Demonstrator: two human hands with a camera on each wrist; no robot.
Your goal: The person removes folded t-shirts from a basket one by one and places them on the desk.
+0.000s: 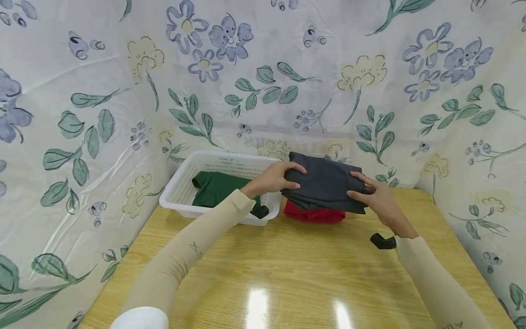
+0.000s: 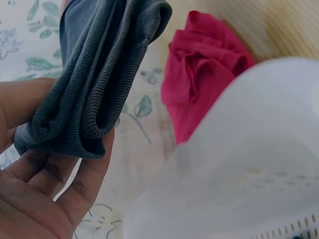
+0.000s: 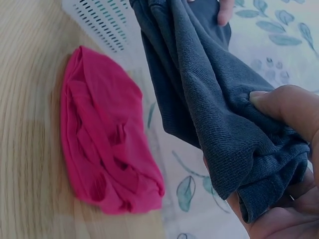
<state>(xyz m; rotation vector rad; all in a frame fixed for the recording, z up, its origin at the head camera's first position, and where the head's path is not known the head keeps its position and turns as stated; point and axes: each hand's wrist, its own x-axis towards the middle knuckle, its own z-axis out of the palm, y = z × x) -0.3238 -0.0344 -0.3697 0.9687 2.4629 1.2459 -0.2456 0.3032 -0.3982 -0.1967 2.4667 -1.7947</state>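
A folded dark grey garment (image 1: 326,180) is held up between both hands, above the table. My left hand (image 1: 274,177) grips its left end, thumb on one face and fingers on the other; in the left wrist view its folded layers (image 2: 94,84) show edge-on. At the opposite end my right hand (image 1: 378,198) pinches the cloth, with the thumb pressing into it in the right wrist view. Below the grey garment lies a folded red garment (image 1: 314,214) on the table, partly hidden from the head view. The right wrist view shows the red garment (image 3: 107,139) apart from the grey one.
Left of the red garment stands a white perforated plastic basket (image 1: 174,201) with a folded dark green garment (image 1: 219,187) in it. The wooden table (image 1: 263,260) reaches back to a floral cloth (image 1: 263,119) that hangs behind and at both sides.
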